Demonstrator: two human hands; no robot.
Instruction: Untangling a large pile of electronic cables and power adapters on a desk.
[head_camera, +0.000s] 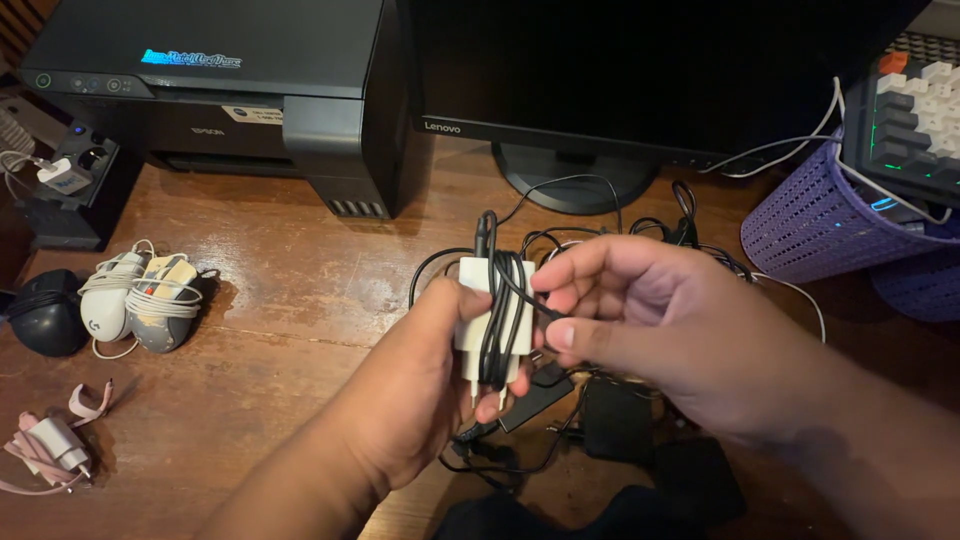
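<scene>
Charger: I see the white charger (490, 320) held above the wooden desk (280, 300) in the left hand (420, 400), fingers clamped round it.
Cable: black cable (497, 300), several turns already wound.
Remaining: right hand (640, 320) pinches the loose end; tail unwound, I judge.

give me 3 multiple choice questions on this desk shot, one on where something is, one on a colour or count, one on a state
1. Where does the purple plastic lattice basket stand?
A. right of the monitor stand
B. on top of the black printer
C. beside the mice at the left

2. How many cord-wrapped computer mice lie side by side at the left?
A. one
B. two
C. four

3. How is the thin black cable on the white plug-in charger?
A. lying straight on the desk
B. wound around the charger
C. plugged into the monitor

Answers: 1 A, the basket sits at the right edge past the black monitor stand. 2 B, two mice lie together. 3 B, loops cross the charger in the left hand while the right hand pinches the cable.
</scene>
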